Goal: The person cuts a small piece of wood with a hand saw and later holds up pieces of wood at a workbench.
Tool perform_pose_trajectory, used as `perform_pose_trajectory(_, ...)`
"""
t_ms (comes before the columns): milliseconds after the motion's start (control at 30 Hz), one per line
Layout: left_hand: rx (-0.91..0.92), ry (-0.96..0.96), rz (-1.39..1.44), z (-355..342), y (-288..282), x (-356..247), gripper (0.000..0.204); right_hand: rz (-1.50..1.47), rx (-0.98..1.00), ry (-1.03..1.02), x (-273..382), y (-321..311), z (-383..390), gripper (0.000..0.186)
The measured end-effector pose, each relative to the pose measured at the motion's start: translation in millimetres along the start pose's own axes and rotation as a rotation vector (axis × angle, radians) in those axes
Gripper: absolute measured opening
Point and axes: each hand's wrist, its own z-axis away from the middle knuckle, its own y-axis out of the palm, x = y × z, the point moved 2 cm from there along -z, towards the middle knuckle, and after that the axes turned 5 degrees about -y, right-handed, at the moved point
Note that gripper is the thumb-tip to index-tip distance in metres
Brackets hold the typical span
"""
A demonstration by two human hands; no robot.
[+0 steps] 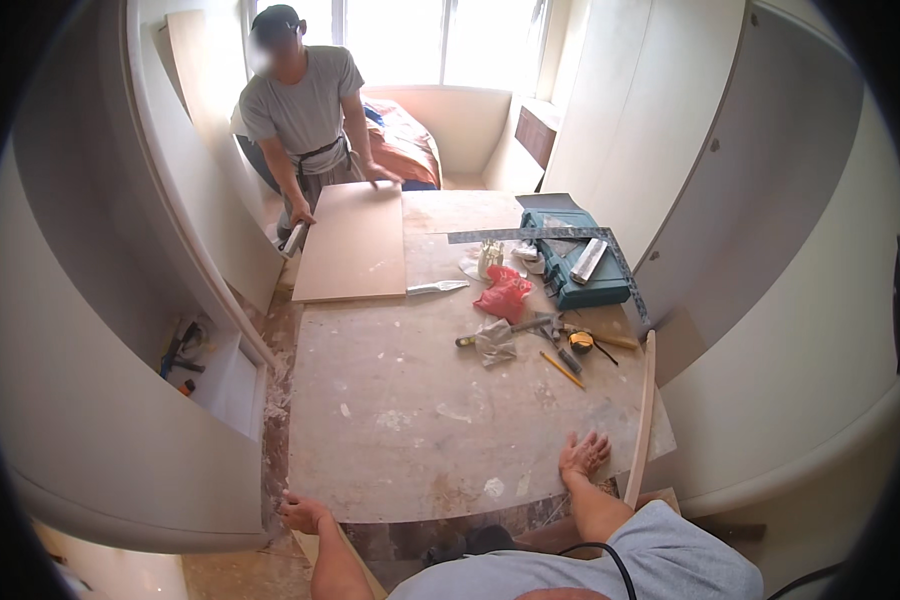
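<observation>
My left hand (304, 514) is at the near left corner of the worn worktop (390, 400), fingers curled; what it grips, if anything, is unclear. My right hand (584, 458) rests flat on the worktop, fingers spread, left of a long wooden strip (643, 410). Beyond it lie a pencil (561, 369), a tape measure (581, 342), hand tools (525, 325), a red plastic bag (502, 295), a teal case (580, 280) and a metal square (500, 235).
A co-worker (305, 115) stands at the far left, hands on a pale board (350, 240). Tall white cabinets (160, 460) flank both sides, the left one holding tools (180, 360). A window (390, 40) and a covered heap (410, 140) are behind.
</observation>
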Motion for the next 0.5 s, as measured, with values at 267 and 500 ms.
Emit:
perform_pose_trajectory(267,0.022,0.001,0.022,5.8,-3.1,-1.8,0.063,-0.027,-0.018,-0.007,-0.5,-4.8,1.3,0.066)
perform_pose_trajectory(500,0.003,-0.009,0.009,8.7,-3.4,-4.7,0.062,-0.018,-0.015,-0.006,-2.1,-2.1,-1.8,0.065)
